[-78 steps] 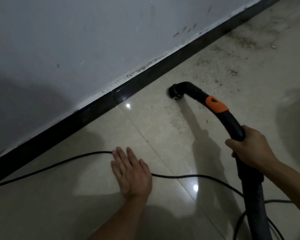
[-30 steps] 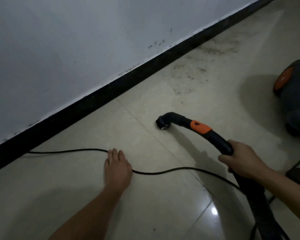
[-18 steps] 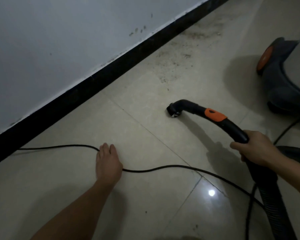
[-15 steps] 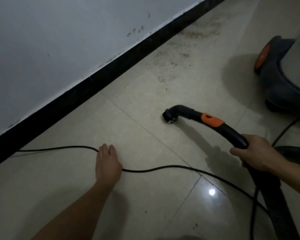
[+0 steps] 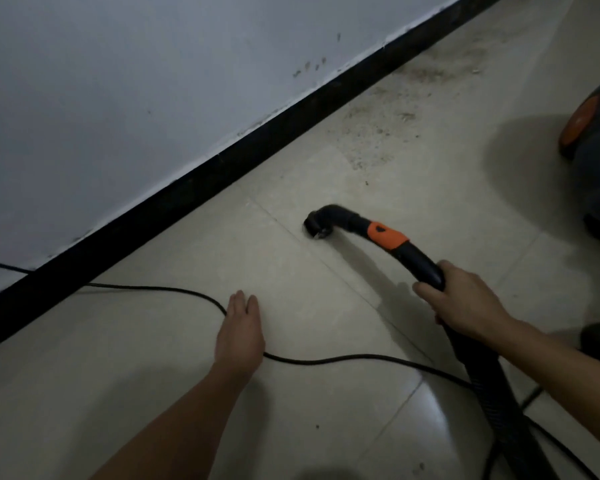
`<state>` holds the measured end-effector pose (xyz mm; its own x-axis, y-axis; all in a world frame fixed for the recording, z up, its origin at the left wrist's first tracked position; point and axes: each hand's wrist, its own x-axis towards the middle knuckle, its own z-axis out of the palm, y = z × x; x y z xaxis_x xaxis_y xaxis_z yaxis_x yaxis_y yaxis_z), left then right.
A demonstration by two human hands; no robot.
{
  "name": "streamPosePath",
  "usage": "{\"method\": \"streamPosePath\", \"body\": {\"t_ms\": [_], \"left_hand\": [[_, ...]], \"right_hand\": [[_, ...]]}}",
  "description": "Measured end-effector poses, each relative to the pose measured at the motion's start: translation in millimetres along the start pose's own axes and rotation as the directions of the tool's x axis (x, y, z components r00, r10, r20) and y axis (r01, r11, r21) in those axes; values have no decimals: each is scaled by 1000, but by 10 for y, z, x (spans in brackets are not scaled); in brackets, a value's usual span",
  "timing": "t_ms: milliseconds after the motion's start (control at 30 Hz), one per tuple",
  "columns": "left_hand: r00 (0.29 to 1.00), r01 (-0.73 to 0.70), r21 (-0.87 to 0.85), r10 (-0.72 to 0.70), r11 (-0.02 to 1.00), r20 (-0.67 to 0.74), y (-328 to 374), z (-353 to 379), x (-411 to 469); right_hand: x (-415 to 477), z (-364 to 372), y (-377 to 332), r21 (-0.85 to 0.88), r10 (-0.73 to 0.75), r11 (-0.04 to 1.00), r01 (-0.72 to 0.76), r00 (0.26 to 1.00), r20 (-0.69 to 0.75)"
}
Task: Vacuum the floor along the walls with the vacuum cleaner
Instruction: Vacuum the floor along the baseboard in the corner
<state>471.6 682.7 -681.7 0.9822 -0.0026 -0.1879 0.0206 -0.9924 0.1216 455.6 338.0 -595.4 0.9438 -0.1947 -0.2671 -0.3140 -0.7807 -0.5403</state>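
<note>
The right hand (image 5: 465, 301) curls its fingers round the rigid handle (image 5: 418, 261), a sound hold. The nozzle (image 5: 317, 226) rests on the floor (image 5: 291, 427), apart from the skirting (image 5: 187, 192). It likely swings lightly, trailing a bendy hose (image 5: 492, 403). The left hand (image 5: 239, 332) lies flat, fingers together, over the cord (image 5: 343, 358).

Black hose (image 5: 420, 263) with orange collar, nozzle (image 5: 317, 225) on beige floor (image 5: 291, 410)

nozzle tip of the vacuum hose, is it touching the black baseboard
Apart. The head view shows a strip of bare floor tile between the nozzle tip and the black baseboard, which runs along the wall.
</note>
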Motion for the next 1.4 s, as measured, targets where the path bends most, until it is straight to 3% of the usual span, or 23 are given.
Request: {"method": "streamPosePath", "body": {"t_ms": [133, 200, 267, 333, 433, 533, 667, 800, 933, 1133, 1233, 1400], "left_hand": [[999, 21, 71, -24, 997, 40, -104, -22, -68], [996, 20, 103, -29, 994, 82, -138, -52, -73], [999, 13, 83, -15, 996, 31, -133, -87, -107], [997, -50, 114, 56, 992, -52, -103, -76, -144], [996, -84, 124, 84, 989, -1, -72, -109, -158], [996, -30, 150, 17, 988, 85, -107, -99, -111], [998, -49, 62, 51, 997, -30, -178, -217, 139], [985, -60, -110, 41, 992, -167, -269, -264, 692], [985, -16, -193, -18, 981, -173, -50, -162, 1319], [971, -31, -228, -25, 973, -240, 621, -79, 2028], [968, -8, -241, -53, 971, -244, 829, -67, 2257], [959, 39, -186, -88, 982, -268, 903, 41, 2323]], "right_hand": [[191, 302, -367, -47, -120, 991, 126, 987, 110], [342, 367, -503, -89, -123, 987, 131, 989, 82], [530, 391, -642, -69, -85, 994, 86, 996, 14], [683, 465, -800, -74, -104, 992, 107, 994, 34], [939, 587, -1079, -95, -152, 982, 161, 984, 92], [1313, 634, -1423, -55, -121, 991, 123, 992, 37], [1531, 793, -1712, 125, -146, 983, 132, 983, 110], [1339, 727, -1323, 438, -46, 898, -52, 977, 210], [856, 476, -648, 390, 36, 919, -57, 997, 61], [267, 43, 153, 316, 308, 914, -256, 943, -128], [412, -136, 297, 319, 387, 895, -313, 899, -207], [1190, -300, 199, 424, 405, 860, -284, 886, -228]]}}
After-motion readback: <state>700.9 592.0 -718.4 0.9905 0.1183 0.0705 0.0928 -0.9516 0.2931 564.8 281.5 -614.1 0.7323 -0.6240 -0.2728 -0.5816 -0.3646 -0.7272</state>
